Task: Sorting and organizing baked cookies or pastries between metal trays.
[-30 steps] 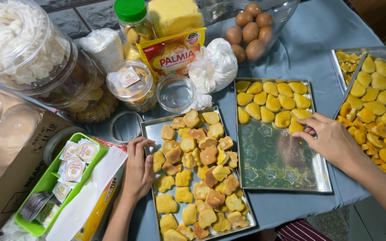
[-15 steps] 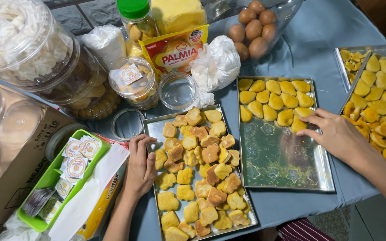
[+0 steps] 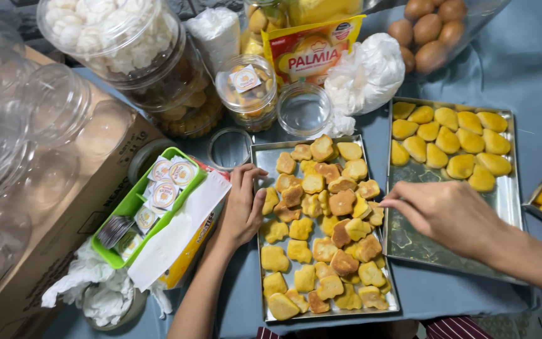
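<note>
The left hand is resting on the left rim of the long metal baking tray crowded with golden-brown flower-shaped biscuits, fingers loosely curled and gripping nothing. The right hand is hovering over the neighbouring steel tray of pale yellow biscuits, fingertips pinched towards the browned batch; whether they are holding one, I cannot tell.

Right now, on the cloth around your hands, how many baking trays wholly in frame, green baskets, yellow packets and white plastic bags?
Baking trays: 2, crowded tray and half-filled tray
Green baskets: 1, green basket
Yellow packets: 1, yellow packet
White plastic bags: 2, left bag and right bag
Total: 6
</note>
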